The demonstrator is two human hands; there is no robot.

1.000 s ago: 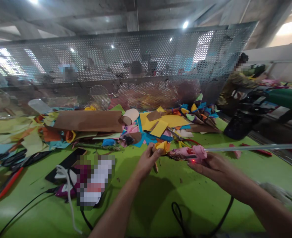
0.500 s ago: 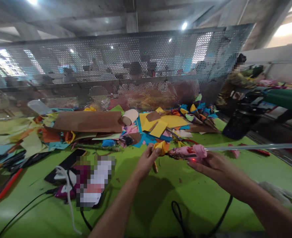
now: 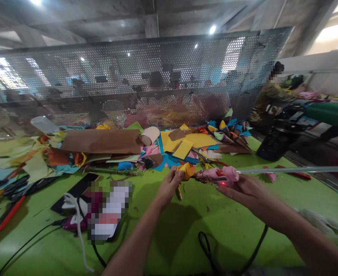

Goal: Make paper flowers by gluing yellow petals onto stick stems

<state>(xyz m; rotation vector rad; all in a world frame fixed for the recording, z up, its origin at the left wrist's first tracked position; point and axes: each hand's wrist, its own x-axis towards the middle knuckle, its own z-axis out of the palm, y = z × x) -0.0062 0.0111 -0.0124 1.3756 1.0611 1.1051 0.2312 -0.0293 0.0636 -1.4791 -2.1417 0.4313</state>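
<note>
My left hand [image 3: 169, 184] pinches a small rolled piece of yellow paper [image 3: 186, 171], with a thin brownish tip showing below the fingers. My right hand [image 3: 245, 189] is wrapped round a pink hot glue gun [image 3: 214, 175], whose small red light glows. A long clear glue stick [image 3: 289, 170] runs out of its back to the right. The gun's dark, crusted nozzle points left, close against the yellow paper; whether they touch I cannot tell. Both hands hover above the green table [image 3: 174, 245]. The gun's black cord [image 3: 256, 249] drops toward the front edge.
Paper scraps, a brown sheet [image 3: 100, 141], a cardboard roll [image 3: 150, 135] and paper cones [image 3: 232, 132] lie along the back, before a perforated metal screen [image 3: 123, 76]. Phones [image 3: 111, 211] and cables lie left. A black bin [image 3: 275, 138] stands right; beyond it a person [image 3: 265, 99] works.
Both hands stay almost in place, holding the yellow paper and the glue gun. The view has shifted very slightly. A red part on the gun's side shows less now.
</note>
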